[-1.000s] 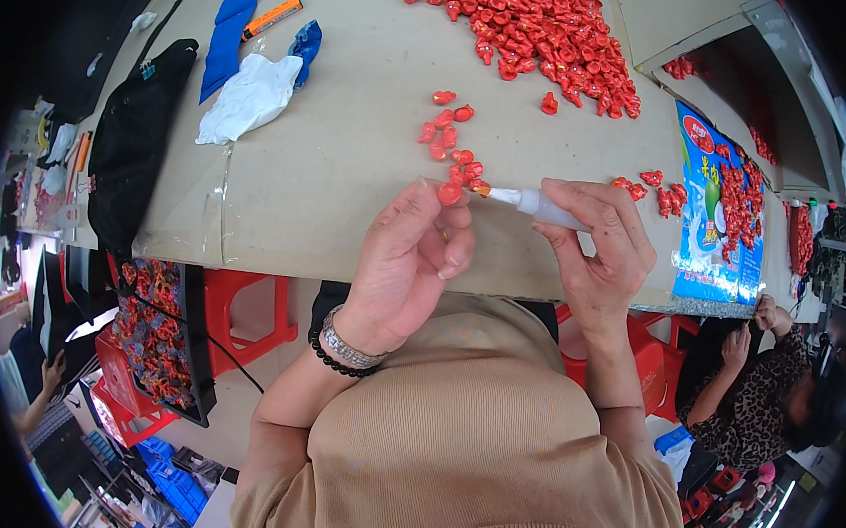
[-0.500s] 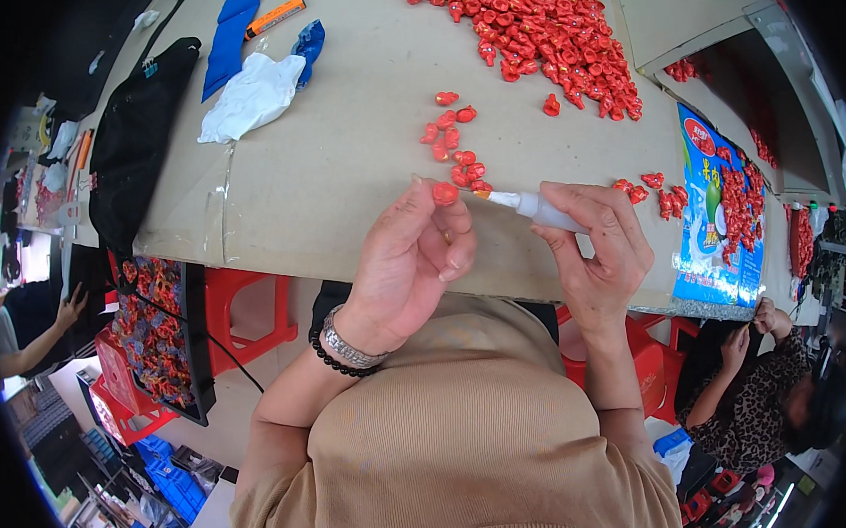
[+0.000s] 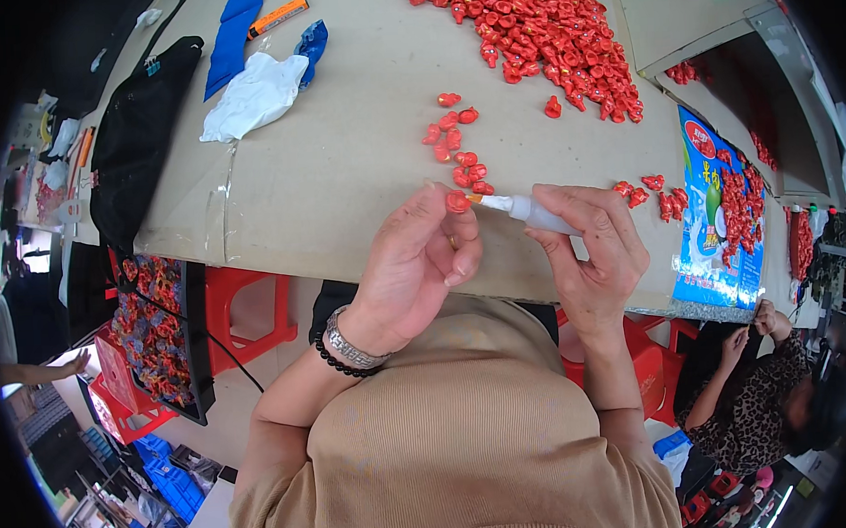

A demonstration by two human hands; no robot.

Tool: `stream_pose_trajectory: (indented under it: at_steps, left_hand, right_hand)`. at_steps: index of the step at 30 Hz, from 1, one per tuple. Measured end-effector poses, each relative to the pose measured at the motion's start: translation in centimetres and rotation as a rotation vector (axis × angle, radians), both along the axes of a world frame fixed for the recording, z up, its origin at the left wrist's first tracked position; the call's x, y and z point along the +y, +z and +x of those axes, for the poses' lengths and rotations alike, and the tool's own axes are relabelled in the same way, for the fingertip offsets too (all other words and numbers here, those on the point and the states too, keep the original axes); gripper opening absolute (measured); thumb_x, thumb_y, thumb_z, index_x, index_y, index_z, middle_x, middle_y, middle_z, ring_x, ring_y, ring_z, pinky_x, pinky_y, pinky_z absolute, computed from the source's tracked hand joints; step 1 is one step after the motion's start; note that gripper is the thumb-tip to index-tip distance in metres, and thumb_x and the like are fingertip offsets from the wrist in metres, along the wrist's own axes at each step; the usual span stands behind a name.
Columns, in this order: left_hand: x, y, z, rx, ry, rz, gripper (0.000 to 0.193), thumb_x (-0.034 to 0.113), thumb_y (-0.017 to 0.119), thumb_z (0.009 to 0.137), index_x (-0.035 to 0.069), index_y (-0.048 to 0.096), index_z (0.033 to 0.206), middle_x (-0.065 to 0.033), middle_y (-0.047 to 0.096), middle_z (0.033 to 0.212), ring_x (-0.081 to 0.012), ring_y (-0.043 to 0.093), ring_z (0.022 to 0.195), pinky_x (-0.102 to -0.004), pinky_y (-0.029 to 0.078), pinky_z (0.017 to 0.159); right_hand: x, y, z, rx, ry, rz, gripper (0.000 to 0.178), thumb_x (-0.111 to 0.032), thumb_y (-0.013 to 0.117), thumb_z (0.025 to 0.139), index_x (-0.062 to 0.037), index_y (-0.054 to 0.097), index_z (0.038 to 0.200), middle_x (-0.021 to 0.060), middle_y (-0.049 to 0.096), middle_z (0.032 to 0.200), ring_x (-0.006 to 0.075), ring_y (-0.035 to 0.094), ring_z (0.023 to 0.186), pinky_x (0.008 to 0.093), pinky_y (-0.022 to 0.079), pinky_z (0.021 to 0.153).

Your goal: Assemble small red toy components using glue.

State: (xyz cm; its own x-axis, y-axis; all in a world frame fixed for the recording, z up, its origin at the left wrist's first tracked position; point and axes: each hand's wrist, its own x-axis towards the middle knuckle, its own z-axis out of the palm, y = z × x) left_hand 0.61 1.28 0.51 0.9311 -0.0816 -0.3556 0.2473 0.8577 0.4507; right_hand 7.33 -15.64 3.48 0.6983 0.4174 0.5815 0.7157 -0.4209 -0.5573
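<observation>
Left hand (image 3: pixel 414 264) pinches a small red plastic piece (image 3: pixel 457 202) at the edge of the tan cardboard-covered table (image 3: pixel 343 164); right hand (image 3: pixel 597 247) grips a white glue tube (image 3: pixel 529 209), tip touching it. Big red pile (image 3: pixel 536 33) further back, red plastic stools (image 3: pixel 246 314) underneath.

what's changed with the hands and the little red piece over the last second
Very little. The left hand holds the red piece at its fingertips as before, and the right hand keeps the glue bottle with its nozzle at the piece. Both may have shifted slightly. The red pile and bag lie unchanged.
</observation>
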Motion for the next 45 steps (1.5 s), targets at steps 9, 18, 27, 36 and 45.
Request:
stream_pose_trajectory:
  at_steps: [9, 18, 27, 36, 45]
  left_hand:
    - [0.2, -0.1, -0.1, -0.01, 0.006, -0.014, 0.036, 0.038, 0.035, 0.102, 0.009, 0.054, 0.092, -0.0036, 0.053, 0.08, -0.0136, 0.044, 0.059, -0.0252, 0.034, 0.052]
    - [1.9, 0.0, 0.2, -0.033, 0.12, 0.042, 0.031, 0.037, 0.047, 0.099, 0.008, 0.059, 0.095, -0.0026, 0.059, 0.081, -0.0129, 0.048, 0.06, -0.025, 0.035, 0.053]
    - [2.7, -0.1, 0.1, -0.054, 0.171, 0.096, 0.036, 0.039, 0.045, 0.099, 0.005, 0.057, 0.095, -0.0036, 0.059, 0.079, -0.012, 0.047, 0.057, -0.0249, 0.034, 0.052]
    - [2.3, -0.2, 0.0, -0.037, 0.157, 0.08, 0.034, 0.039, 0.048, 0.098, 0.006, 0.058, 0.095, -0.0026, 0.059, 0.079, -0.0122, 0.048, 0.058, -0.025, 0.035, 0.052]
    - [0.9, -0.1, 0.1, -0.011, 0.119, 0.121, 0.034, 0.039, 0.049, 0.098, 0.007, 0.058, 0.092, -0.0017, 0.056, 0.075, -0.0111, 0.047, 0.056, -0.0232, 0.034, 0.05]
  right_hand:
    - [-0.5, 0.0, 0.3, 0.104, -0.053, -0.008, 0.037, 0.004, 0.077, 0.066, -0.003, 0.069, 0.101, 0.0089, 0.064, 0.09, 0.0179, 0.061, 0.081, 0.0263, 0.051, 0.063]
    - [-0.2, -2.2, 2.8, 0.869, -0.045, 0.367, 0.023, 0.009, 0.066, 0.075, -0.0003, 0.06, 0.095, 0.0022, 0.055, 0.096, 0.0122, 0.06, 0.083, 0.0221, 0.05, 0.058]
    - [2.2, -2.0, 2.4, 0.314, 0.01, -0.143, 0.021, 0.003, 0.073, 0.07, -0.0019, 0.059, 0.085, 0.0064, 0.058, 0.081, 0.0175, 0.062, 0.071, 0.0321, 0.047, 0.059]
    - [2.0, -2.6, 1.8, 0.21, -0.041, -0.301, 0.02, 0.0, 0.075, 0.069, -0.0027, 0.065, 0.086, 0.0077, 0.062, 0.081, 0.0214, 0.061, 0.066, 0.032, 0.047, 0.059]
    - [1.7, -0.4, 1.4, 0.516, 0.119, 0.143, 0.014, 0.003, 0.068, 0.074, -0.0026, 0.068, 0.087, 0.0073, 0.069, 0.083, 0.0169, 0.066, 0.072, 0.0286, 0.051, 0.065]
